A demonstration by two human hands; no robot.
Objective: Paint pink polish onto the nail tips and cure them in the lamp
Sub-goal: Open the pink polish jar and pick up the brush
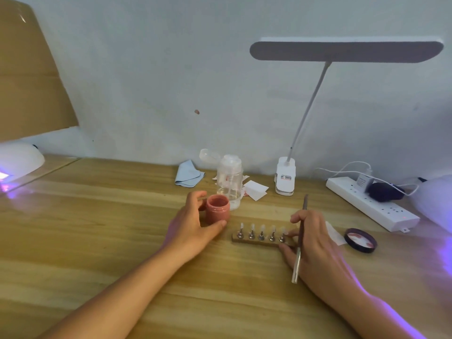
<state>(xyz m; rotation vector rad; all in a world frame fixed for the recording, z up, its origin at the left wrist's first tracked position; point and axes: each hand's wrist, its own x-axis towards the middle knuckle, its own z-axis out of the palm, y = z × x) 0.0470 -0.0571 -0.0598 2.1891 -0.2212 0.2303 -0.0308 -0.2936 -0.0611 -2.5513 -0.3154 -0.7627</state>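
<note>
My left grip (195,225) is curled round the open jar of pink polish (217,211), thumb on the near side and fingers behind. It holds the jar on the tabletop (110,228), just left of the holder strip (244,239). My right grip (315,243) pinches the brush (299,243) between thumb and fingers, while its lower fingertips touch the right end of that strip. The five nail tips (262,228) stand upright in a row on their pegs, between my two grips, and they look pale, so I judge none is painted yet. What matters now is how the brush lies. Its long axis runs almost straight away from me, with the silver end toward my wrist and the dark end pointing at the wall, so neither end faces the jar. The jar's mouth lies to the left of the brush, across the whole row of tips. To load polish I would have to swing the working end leftward over the tips without brushing them, or bring the jar closer with the left. I cannot tell which end carries the bristles. The right grip is the nearer one to the tips, and the left to the glowing curing lamp (18,162) at the far left edge, well apart from the strip. The jar's black lid (360,240) lies inside-up to my right.
</note>
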